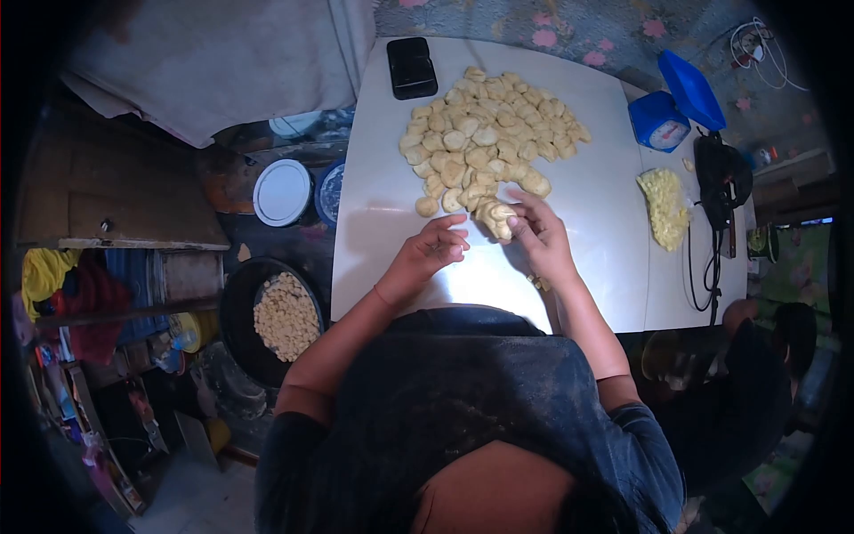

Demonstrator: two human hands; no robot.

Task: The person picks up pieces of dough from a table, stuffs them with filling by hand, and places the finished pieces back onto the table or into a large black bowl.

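Observation:
A large pile of flat, round dough pieces [498, 125] spreads over the white table [596, 240] in front of me. At the near edge of this pile, my right hand [543, 233] grips a small stack of dough pieces [495, 217], thumb on the near side. My left hand [433, 252] hovers just left of that stack, its fingers bent and apart, holding nothing I can see. A few single dough pieces [427, 206] lie close beyond it.
A black case [412, 68] lies at the far left of the table. At the right are a blue scale [663, 120], a bag of yellow pieces [664, 209] and a black cable [714, 267]. Left of the table, a black tub [233, 325] holds crumbly pieces near a lidded bucket [283, 193]. A person [756, 392] sits at lower right.

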